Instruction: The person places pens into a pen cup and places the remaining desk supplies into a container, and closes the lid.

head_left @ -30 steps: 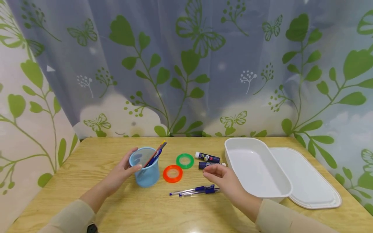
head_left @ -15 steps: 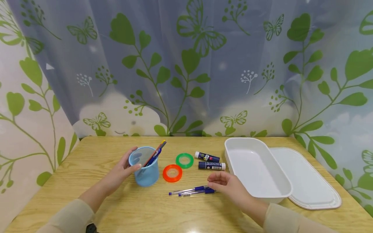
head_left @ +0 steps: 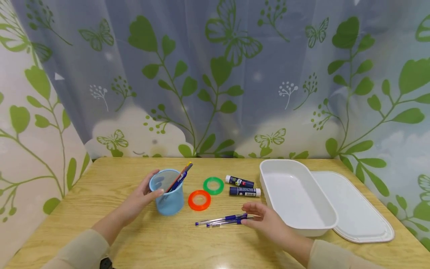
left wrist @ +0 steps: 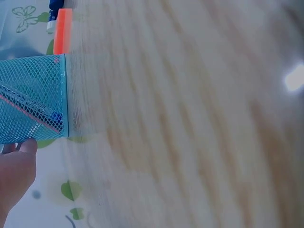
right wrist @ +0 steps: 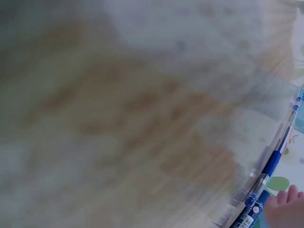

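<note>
Left hand (head_left: 139, 198) grasps the cup (head_left: 169, 205); brace it firmly. Right hand (head_left: 266, 221), fingers parted and holding nothing, is at the pens (head_left: 231, 217), 4 o'clock from the cup. Pinch near mid-length; avoid rolling the neighbouring pen.

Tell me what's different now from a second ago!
The right grip moved toward the person, away from the tubes and over to the pens, and opened wider. Nothing was picked up or let go. The left grip stayed on the cup; the tapes and box stayed put.
</note>
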Available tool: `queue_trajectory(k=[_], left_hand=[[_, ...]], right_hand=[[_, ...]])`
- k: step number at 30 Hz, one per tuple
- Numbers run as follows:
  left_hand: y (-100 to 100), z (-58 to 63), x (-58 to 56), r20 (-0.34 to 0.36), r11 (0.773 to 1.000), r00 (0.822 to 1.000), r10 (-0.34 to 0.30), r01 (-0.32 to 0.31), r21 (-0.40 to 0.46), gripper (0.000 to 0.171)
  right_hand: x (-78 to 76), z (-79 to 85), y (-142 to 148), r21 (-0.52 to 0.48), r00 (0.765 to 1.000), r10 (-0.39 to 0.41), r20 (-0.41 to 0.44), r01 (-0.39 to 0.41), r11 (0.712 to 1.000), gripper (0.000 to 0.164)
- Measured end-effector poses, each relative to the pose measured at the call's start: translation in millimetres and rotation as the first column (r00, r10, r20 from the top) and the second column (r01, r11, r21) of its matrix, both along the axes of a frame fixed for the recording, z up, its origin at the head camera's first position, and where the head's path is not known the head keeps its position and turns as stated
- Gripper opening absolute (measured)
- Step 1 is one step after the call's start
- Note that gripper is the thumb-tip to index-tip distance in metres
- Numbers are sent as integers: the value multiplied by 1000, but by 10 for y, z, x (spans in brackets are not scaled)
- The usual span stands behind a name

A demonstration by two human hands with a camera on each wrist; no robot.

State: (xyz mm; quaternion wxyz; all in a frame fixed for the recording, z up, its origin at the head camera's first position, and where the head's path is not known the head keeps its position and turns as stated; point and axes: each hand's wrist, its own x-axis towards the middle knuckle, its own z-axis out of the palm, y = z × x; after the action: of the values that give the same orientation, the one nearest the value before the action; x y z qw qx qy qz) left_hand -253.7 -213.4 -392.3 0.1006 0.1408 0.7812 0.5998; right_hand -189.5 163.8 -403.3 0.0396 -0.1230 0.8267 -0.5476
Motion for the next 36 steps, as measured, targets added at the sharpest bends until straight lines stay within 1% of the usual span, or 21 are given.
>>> queue_trajectory(k=[3,7,10,12,15,18,22,25,27,30,33,36], left_hand=[[-3,-8,1,0,1000,1000,-2,2,3,73],[-13,-18,-7,8,1000,1000,-6,6,6,73],[-13,-24,-14,15,1000,1000,-8,8,11,72],[-10,-26,-16,20,1000,1000,-10,10,12,72],[-5,-28,-15,27,1000,1000,-12,12,12,73],[-2,-27,-15,22,1000,1000,-9,8,12,72],[11,-25,-24,2,1000,1000,-6,6,13,72],[17,-29,-33,7,1000,1000,-9,9,13,73],[18,-38,-33,18,1000,1000,-7,7,10,73],[11,-45,-22,28,1000,1000,-4,4,10,73],[-1,-42,-18,26,1000,1000,-5,5,5,72],[-11,-28,-23,21,1000,1000,-4,4,3,72]], right_hand=[[16,-22,13,56,1000,-6,23,5,998,54],[53,-25,29,180,999,-39,21,34,983,59],[82,-37,40,251,999,-50,-16,53,966,59],[97,-51,48,278,998,-47,-46,58,959,57],[121,-76,67,311,995,-26,-94,54,949,52],[127,-92,84,342,993,8,-120,34,939,45],[127,-89,108,395,991,54,-119,-2,919,31],[121,-87,117,427,990,97,-100,-46,903,23],[115,-96,115,445,987,132,-94,-77,892,21],[113,-108,103,485,977,179,-113,-103,869,18],[116,-97,72,532,970,202,-136,-101,840,16],[116,-77,37,550,969,201,-142,-92,830,15]])
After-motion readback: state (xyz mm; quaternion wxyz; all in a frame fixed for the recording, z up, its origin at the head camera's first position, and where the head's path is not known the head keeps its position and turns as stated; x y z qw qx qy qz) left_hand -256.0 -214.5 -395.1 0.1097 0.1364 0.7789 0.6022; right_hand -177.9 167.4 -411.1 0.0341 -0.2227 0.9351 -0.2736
